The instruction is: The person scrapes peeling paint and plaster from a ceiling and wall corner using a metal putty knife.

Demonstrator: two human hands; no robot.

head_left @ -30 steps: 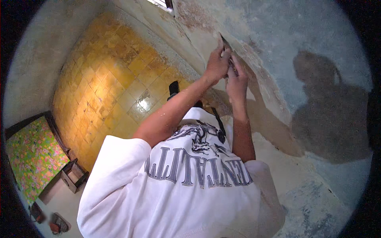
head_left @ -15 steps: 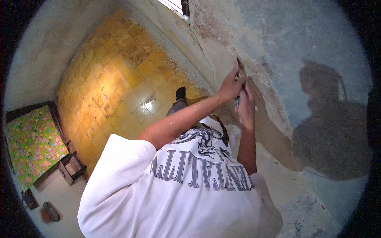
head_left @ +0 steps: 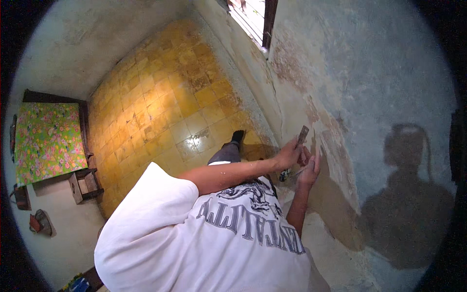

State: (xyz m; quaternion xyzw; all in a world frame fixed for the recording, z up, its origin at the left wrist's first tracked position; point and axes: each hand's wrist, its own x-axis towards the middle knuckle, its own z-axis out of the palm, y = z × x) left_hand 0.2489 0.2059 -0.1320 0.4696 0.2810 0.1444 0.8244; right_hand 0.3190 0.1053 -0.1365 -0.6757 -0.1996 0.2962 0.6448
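My left hand [head_left: 288, 155] is closed around a flat, dirty grey-brown blade [head_left: 302, 134], which looks like a scraper and sticks up past the fingers. Close beside it, my right hand [head_left: 310, 173] has its fingers curled in. A slim tool with a blue and dark end [head_left: 284, 174] seems to run from that hand toward my shirt; its kind is unclear. Both hands are in front of the stained wall [head_left: 335, 160], whose paint and plaster are peeling. The blade appears apart from the wall, and fingers partly hide both tools.
A slatted window [head_left: 253, 24] opens in the wall ahead. Yellow floor tiles [head_left: 160, 107] stretch away to the left. A table with a green flowered cover [head_left: 48, 138] and a pulled-out drawer [head_left: 85, 186] stands at far left. My foot [head_left: 238, 136] is below.
Both hands have drawn back from the wall and come down toward my body, where the blade now shows more fully. My view has shifted, bringing more of the window in.
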